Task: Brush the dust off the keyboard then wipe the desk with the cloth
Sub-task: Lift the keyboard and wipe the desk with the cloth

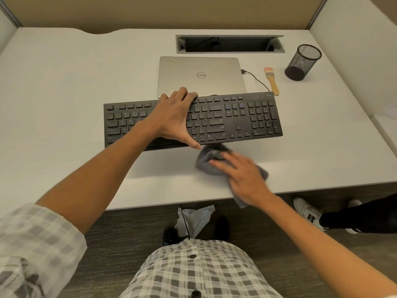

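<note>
My left hand (175,117): it spans the black Dell keyboard (214,119), fingers hooked over the far edge and thumb down at the near edge, so I grip it across its depth.
Keyboard: it sits slantwise on the white desk (64,87), its far edge overlapping the front of the closed silver Dell laptop (200,75); the near edge looks slightly raised, though I cannot be sure from this angle.
My right hand (242,175): fingers flat and spread, palm pressing down on the grey cloth (211,161).
Cloth: bunched on the desk just in front of the keyboard's near edge, one corner trailing off the desk's front edge under my wrist (the motion blurs it).
Brush (271,80): wooden handle, pale pink bristles, lying on the desk right of the laptop, beside the keyboard's cable (255,78).
Pen cup (303,62): black mesh, upright, near the back right corner.
Floor: a crumpled white tissue (196,220) lies below the desk edge.
</note>
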{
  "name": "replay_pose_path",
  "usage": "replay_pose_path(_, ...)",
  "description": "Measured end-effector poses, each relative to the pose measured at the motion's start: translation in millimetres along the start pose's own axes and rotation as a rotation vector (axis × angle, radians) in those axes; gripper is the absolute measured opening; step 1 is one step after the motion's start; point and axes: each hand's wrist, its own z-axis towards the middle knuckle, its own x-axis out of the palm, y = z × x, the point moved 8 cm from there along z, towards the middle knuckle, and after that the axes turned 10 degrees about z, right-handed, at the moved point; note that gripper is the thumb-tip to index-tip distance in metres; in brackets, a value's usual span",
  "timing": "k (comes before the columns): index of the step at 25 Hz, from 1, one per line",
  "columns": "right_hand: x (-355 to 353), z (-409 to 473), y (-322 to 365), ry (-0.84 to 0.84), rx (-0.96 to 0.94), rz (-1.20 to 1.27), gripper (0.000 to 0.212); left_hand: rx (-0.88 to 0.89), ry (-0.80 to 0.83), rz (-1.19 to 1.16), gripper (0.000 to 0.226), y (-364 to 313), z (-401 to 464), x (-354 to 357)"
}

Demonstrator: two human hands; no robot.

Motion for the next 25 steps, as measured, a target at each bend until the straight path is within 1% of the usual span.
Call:
replay_pose_path(2,-33.5,-7.0,-63.7,-0.135,0.231,-0.024,0.05,-0.003,0.003,-0.008,0.143,3.3,0.0,-0.3)
replay_pose_path(4,-57.2,-24.5,-130.1,-0.201,0.467,-0.067,0.048,-0.002,0.001,-0.012,0.143,5.1,1.0,-1.9)
replay_pose_path(6,-66.3,-43.7,-176.4,-0.221,0.691,-0.088,0.058,-0.003,0.0,-0.013,0.143,6.5,2.3,-3.1)
replay_pose_path(7,-64.9,-48.4,-186.1,-0.214,0.763,-0.098,0.064,-0.001,-0.003,-0.012,0.142,6.9,2.9,-3.8)
replay_pose_path(8,-59.7,-47.3,-187.7,-0.197,0.791,-0.116,0.067,-0.001,-0.006,-0.01,0.142,7.1,3.6,-4.5)
replay_pose_path(9,-52.0,-41.1,-181.5,-0.171,0.776,-0.136,0.068,0.0,-0.008,-0.007,0.142,7.3,4.4,-5.2)
replay_pose_path(11,-32.1,-17.1,-152.7,-0.097,0.661,-0.165,0.066,-0.001,-0.013,-0.007,0.142,7.8,5.8,-6.9)
replay_pose_path(14,1.6,22.4,-89.7,0.015,0.457,-0.199,0.061,0.002,-0.02,-0.02,0.141,7.0,8.6,-9.3)
replay_pose_path(18,41.9,55.1,-2.6,0.106,0.231,-0.156,0.061,0.005,-0.017,-0.027,0.144,3.8,11.8,-10.2)
replay_pose_path(22,64.7,50.7,57.1,0.173,-0.053,-0.123,0.06,0.019,0.002,-0.009,0.145,0.8,11.1,-6.9)
replay_pose_path(25,82.0,28.1,87.6,0.25,-0.219,-0.101,0.064,0.021,0.018,-0.002,0.146,0.9,9.6,-3.2)
